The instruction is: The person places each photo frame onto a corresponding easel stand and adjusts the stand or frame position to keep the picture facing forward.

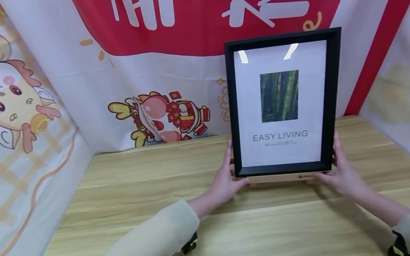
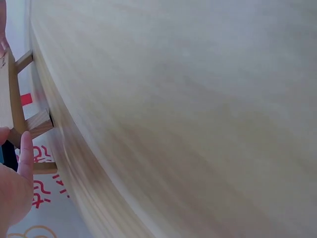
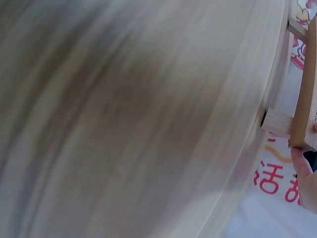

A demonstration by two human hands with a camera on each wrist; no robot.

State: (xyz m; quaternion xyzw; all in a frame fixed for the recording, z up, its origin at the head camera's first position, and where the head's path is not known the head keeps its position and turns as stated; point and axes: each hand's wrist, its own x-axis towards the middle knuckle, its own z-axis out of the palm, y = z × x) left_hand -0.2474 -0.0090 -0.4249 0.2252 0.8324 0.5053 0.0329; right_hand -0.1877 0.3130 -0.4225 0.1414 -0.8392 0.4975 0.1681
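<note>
A black picture frame with a bamboo picture and the words "EASY LIVING" leans back upright on a small wooden easel. At the easel's lower left end, my left hand grips with the thumb in front and the fingers alongside the frame's edge. My right hand holds the opposite end in much the same way. Through the left wrist view, the easel's ledge and short legs show beside the thumb. The right wrist view has the thumb against the ledge's end. Some fingers are hidden behind the frame.
The wood-grain table runs back to a printed cloth wall right behind the frame. Similar cloths hang along the left side and the right side. A black strap sits at the left cuff.
</note>
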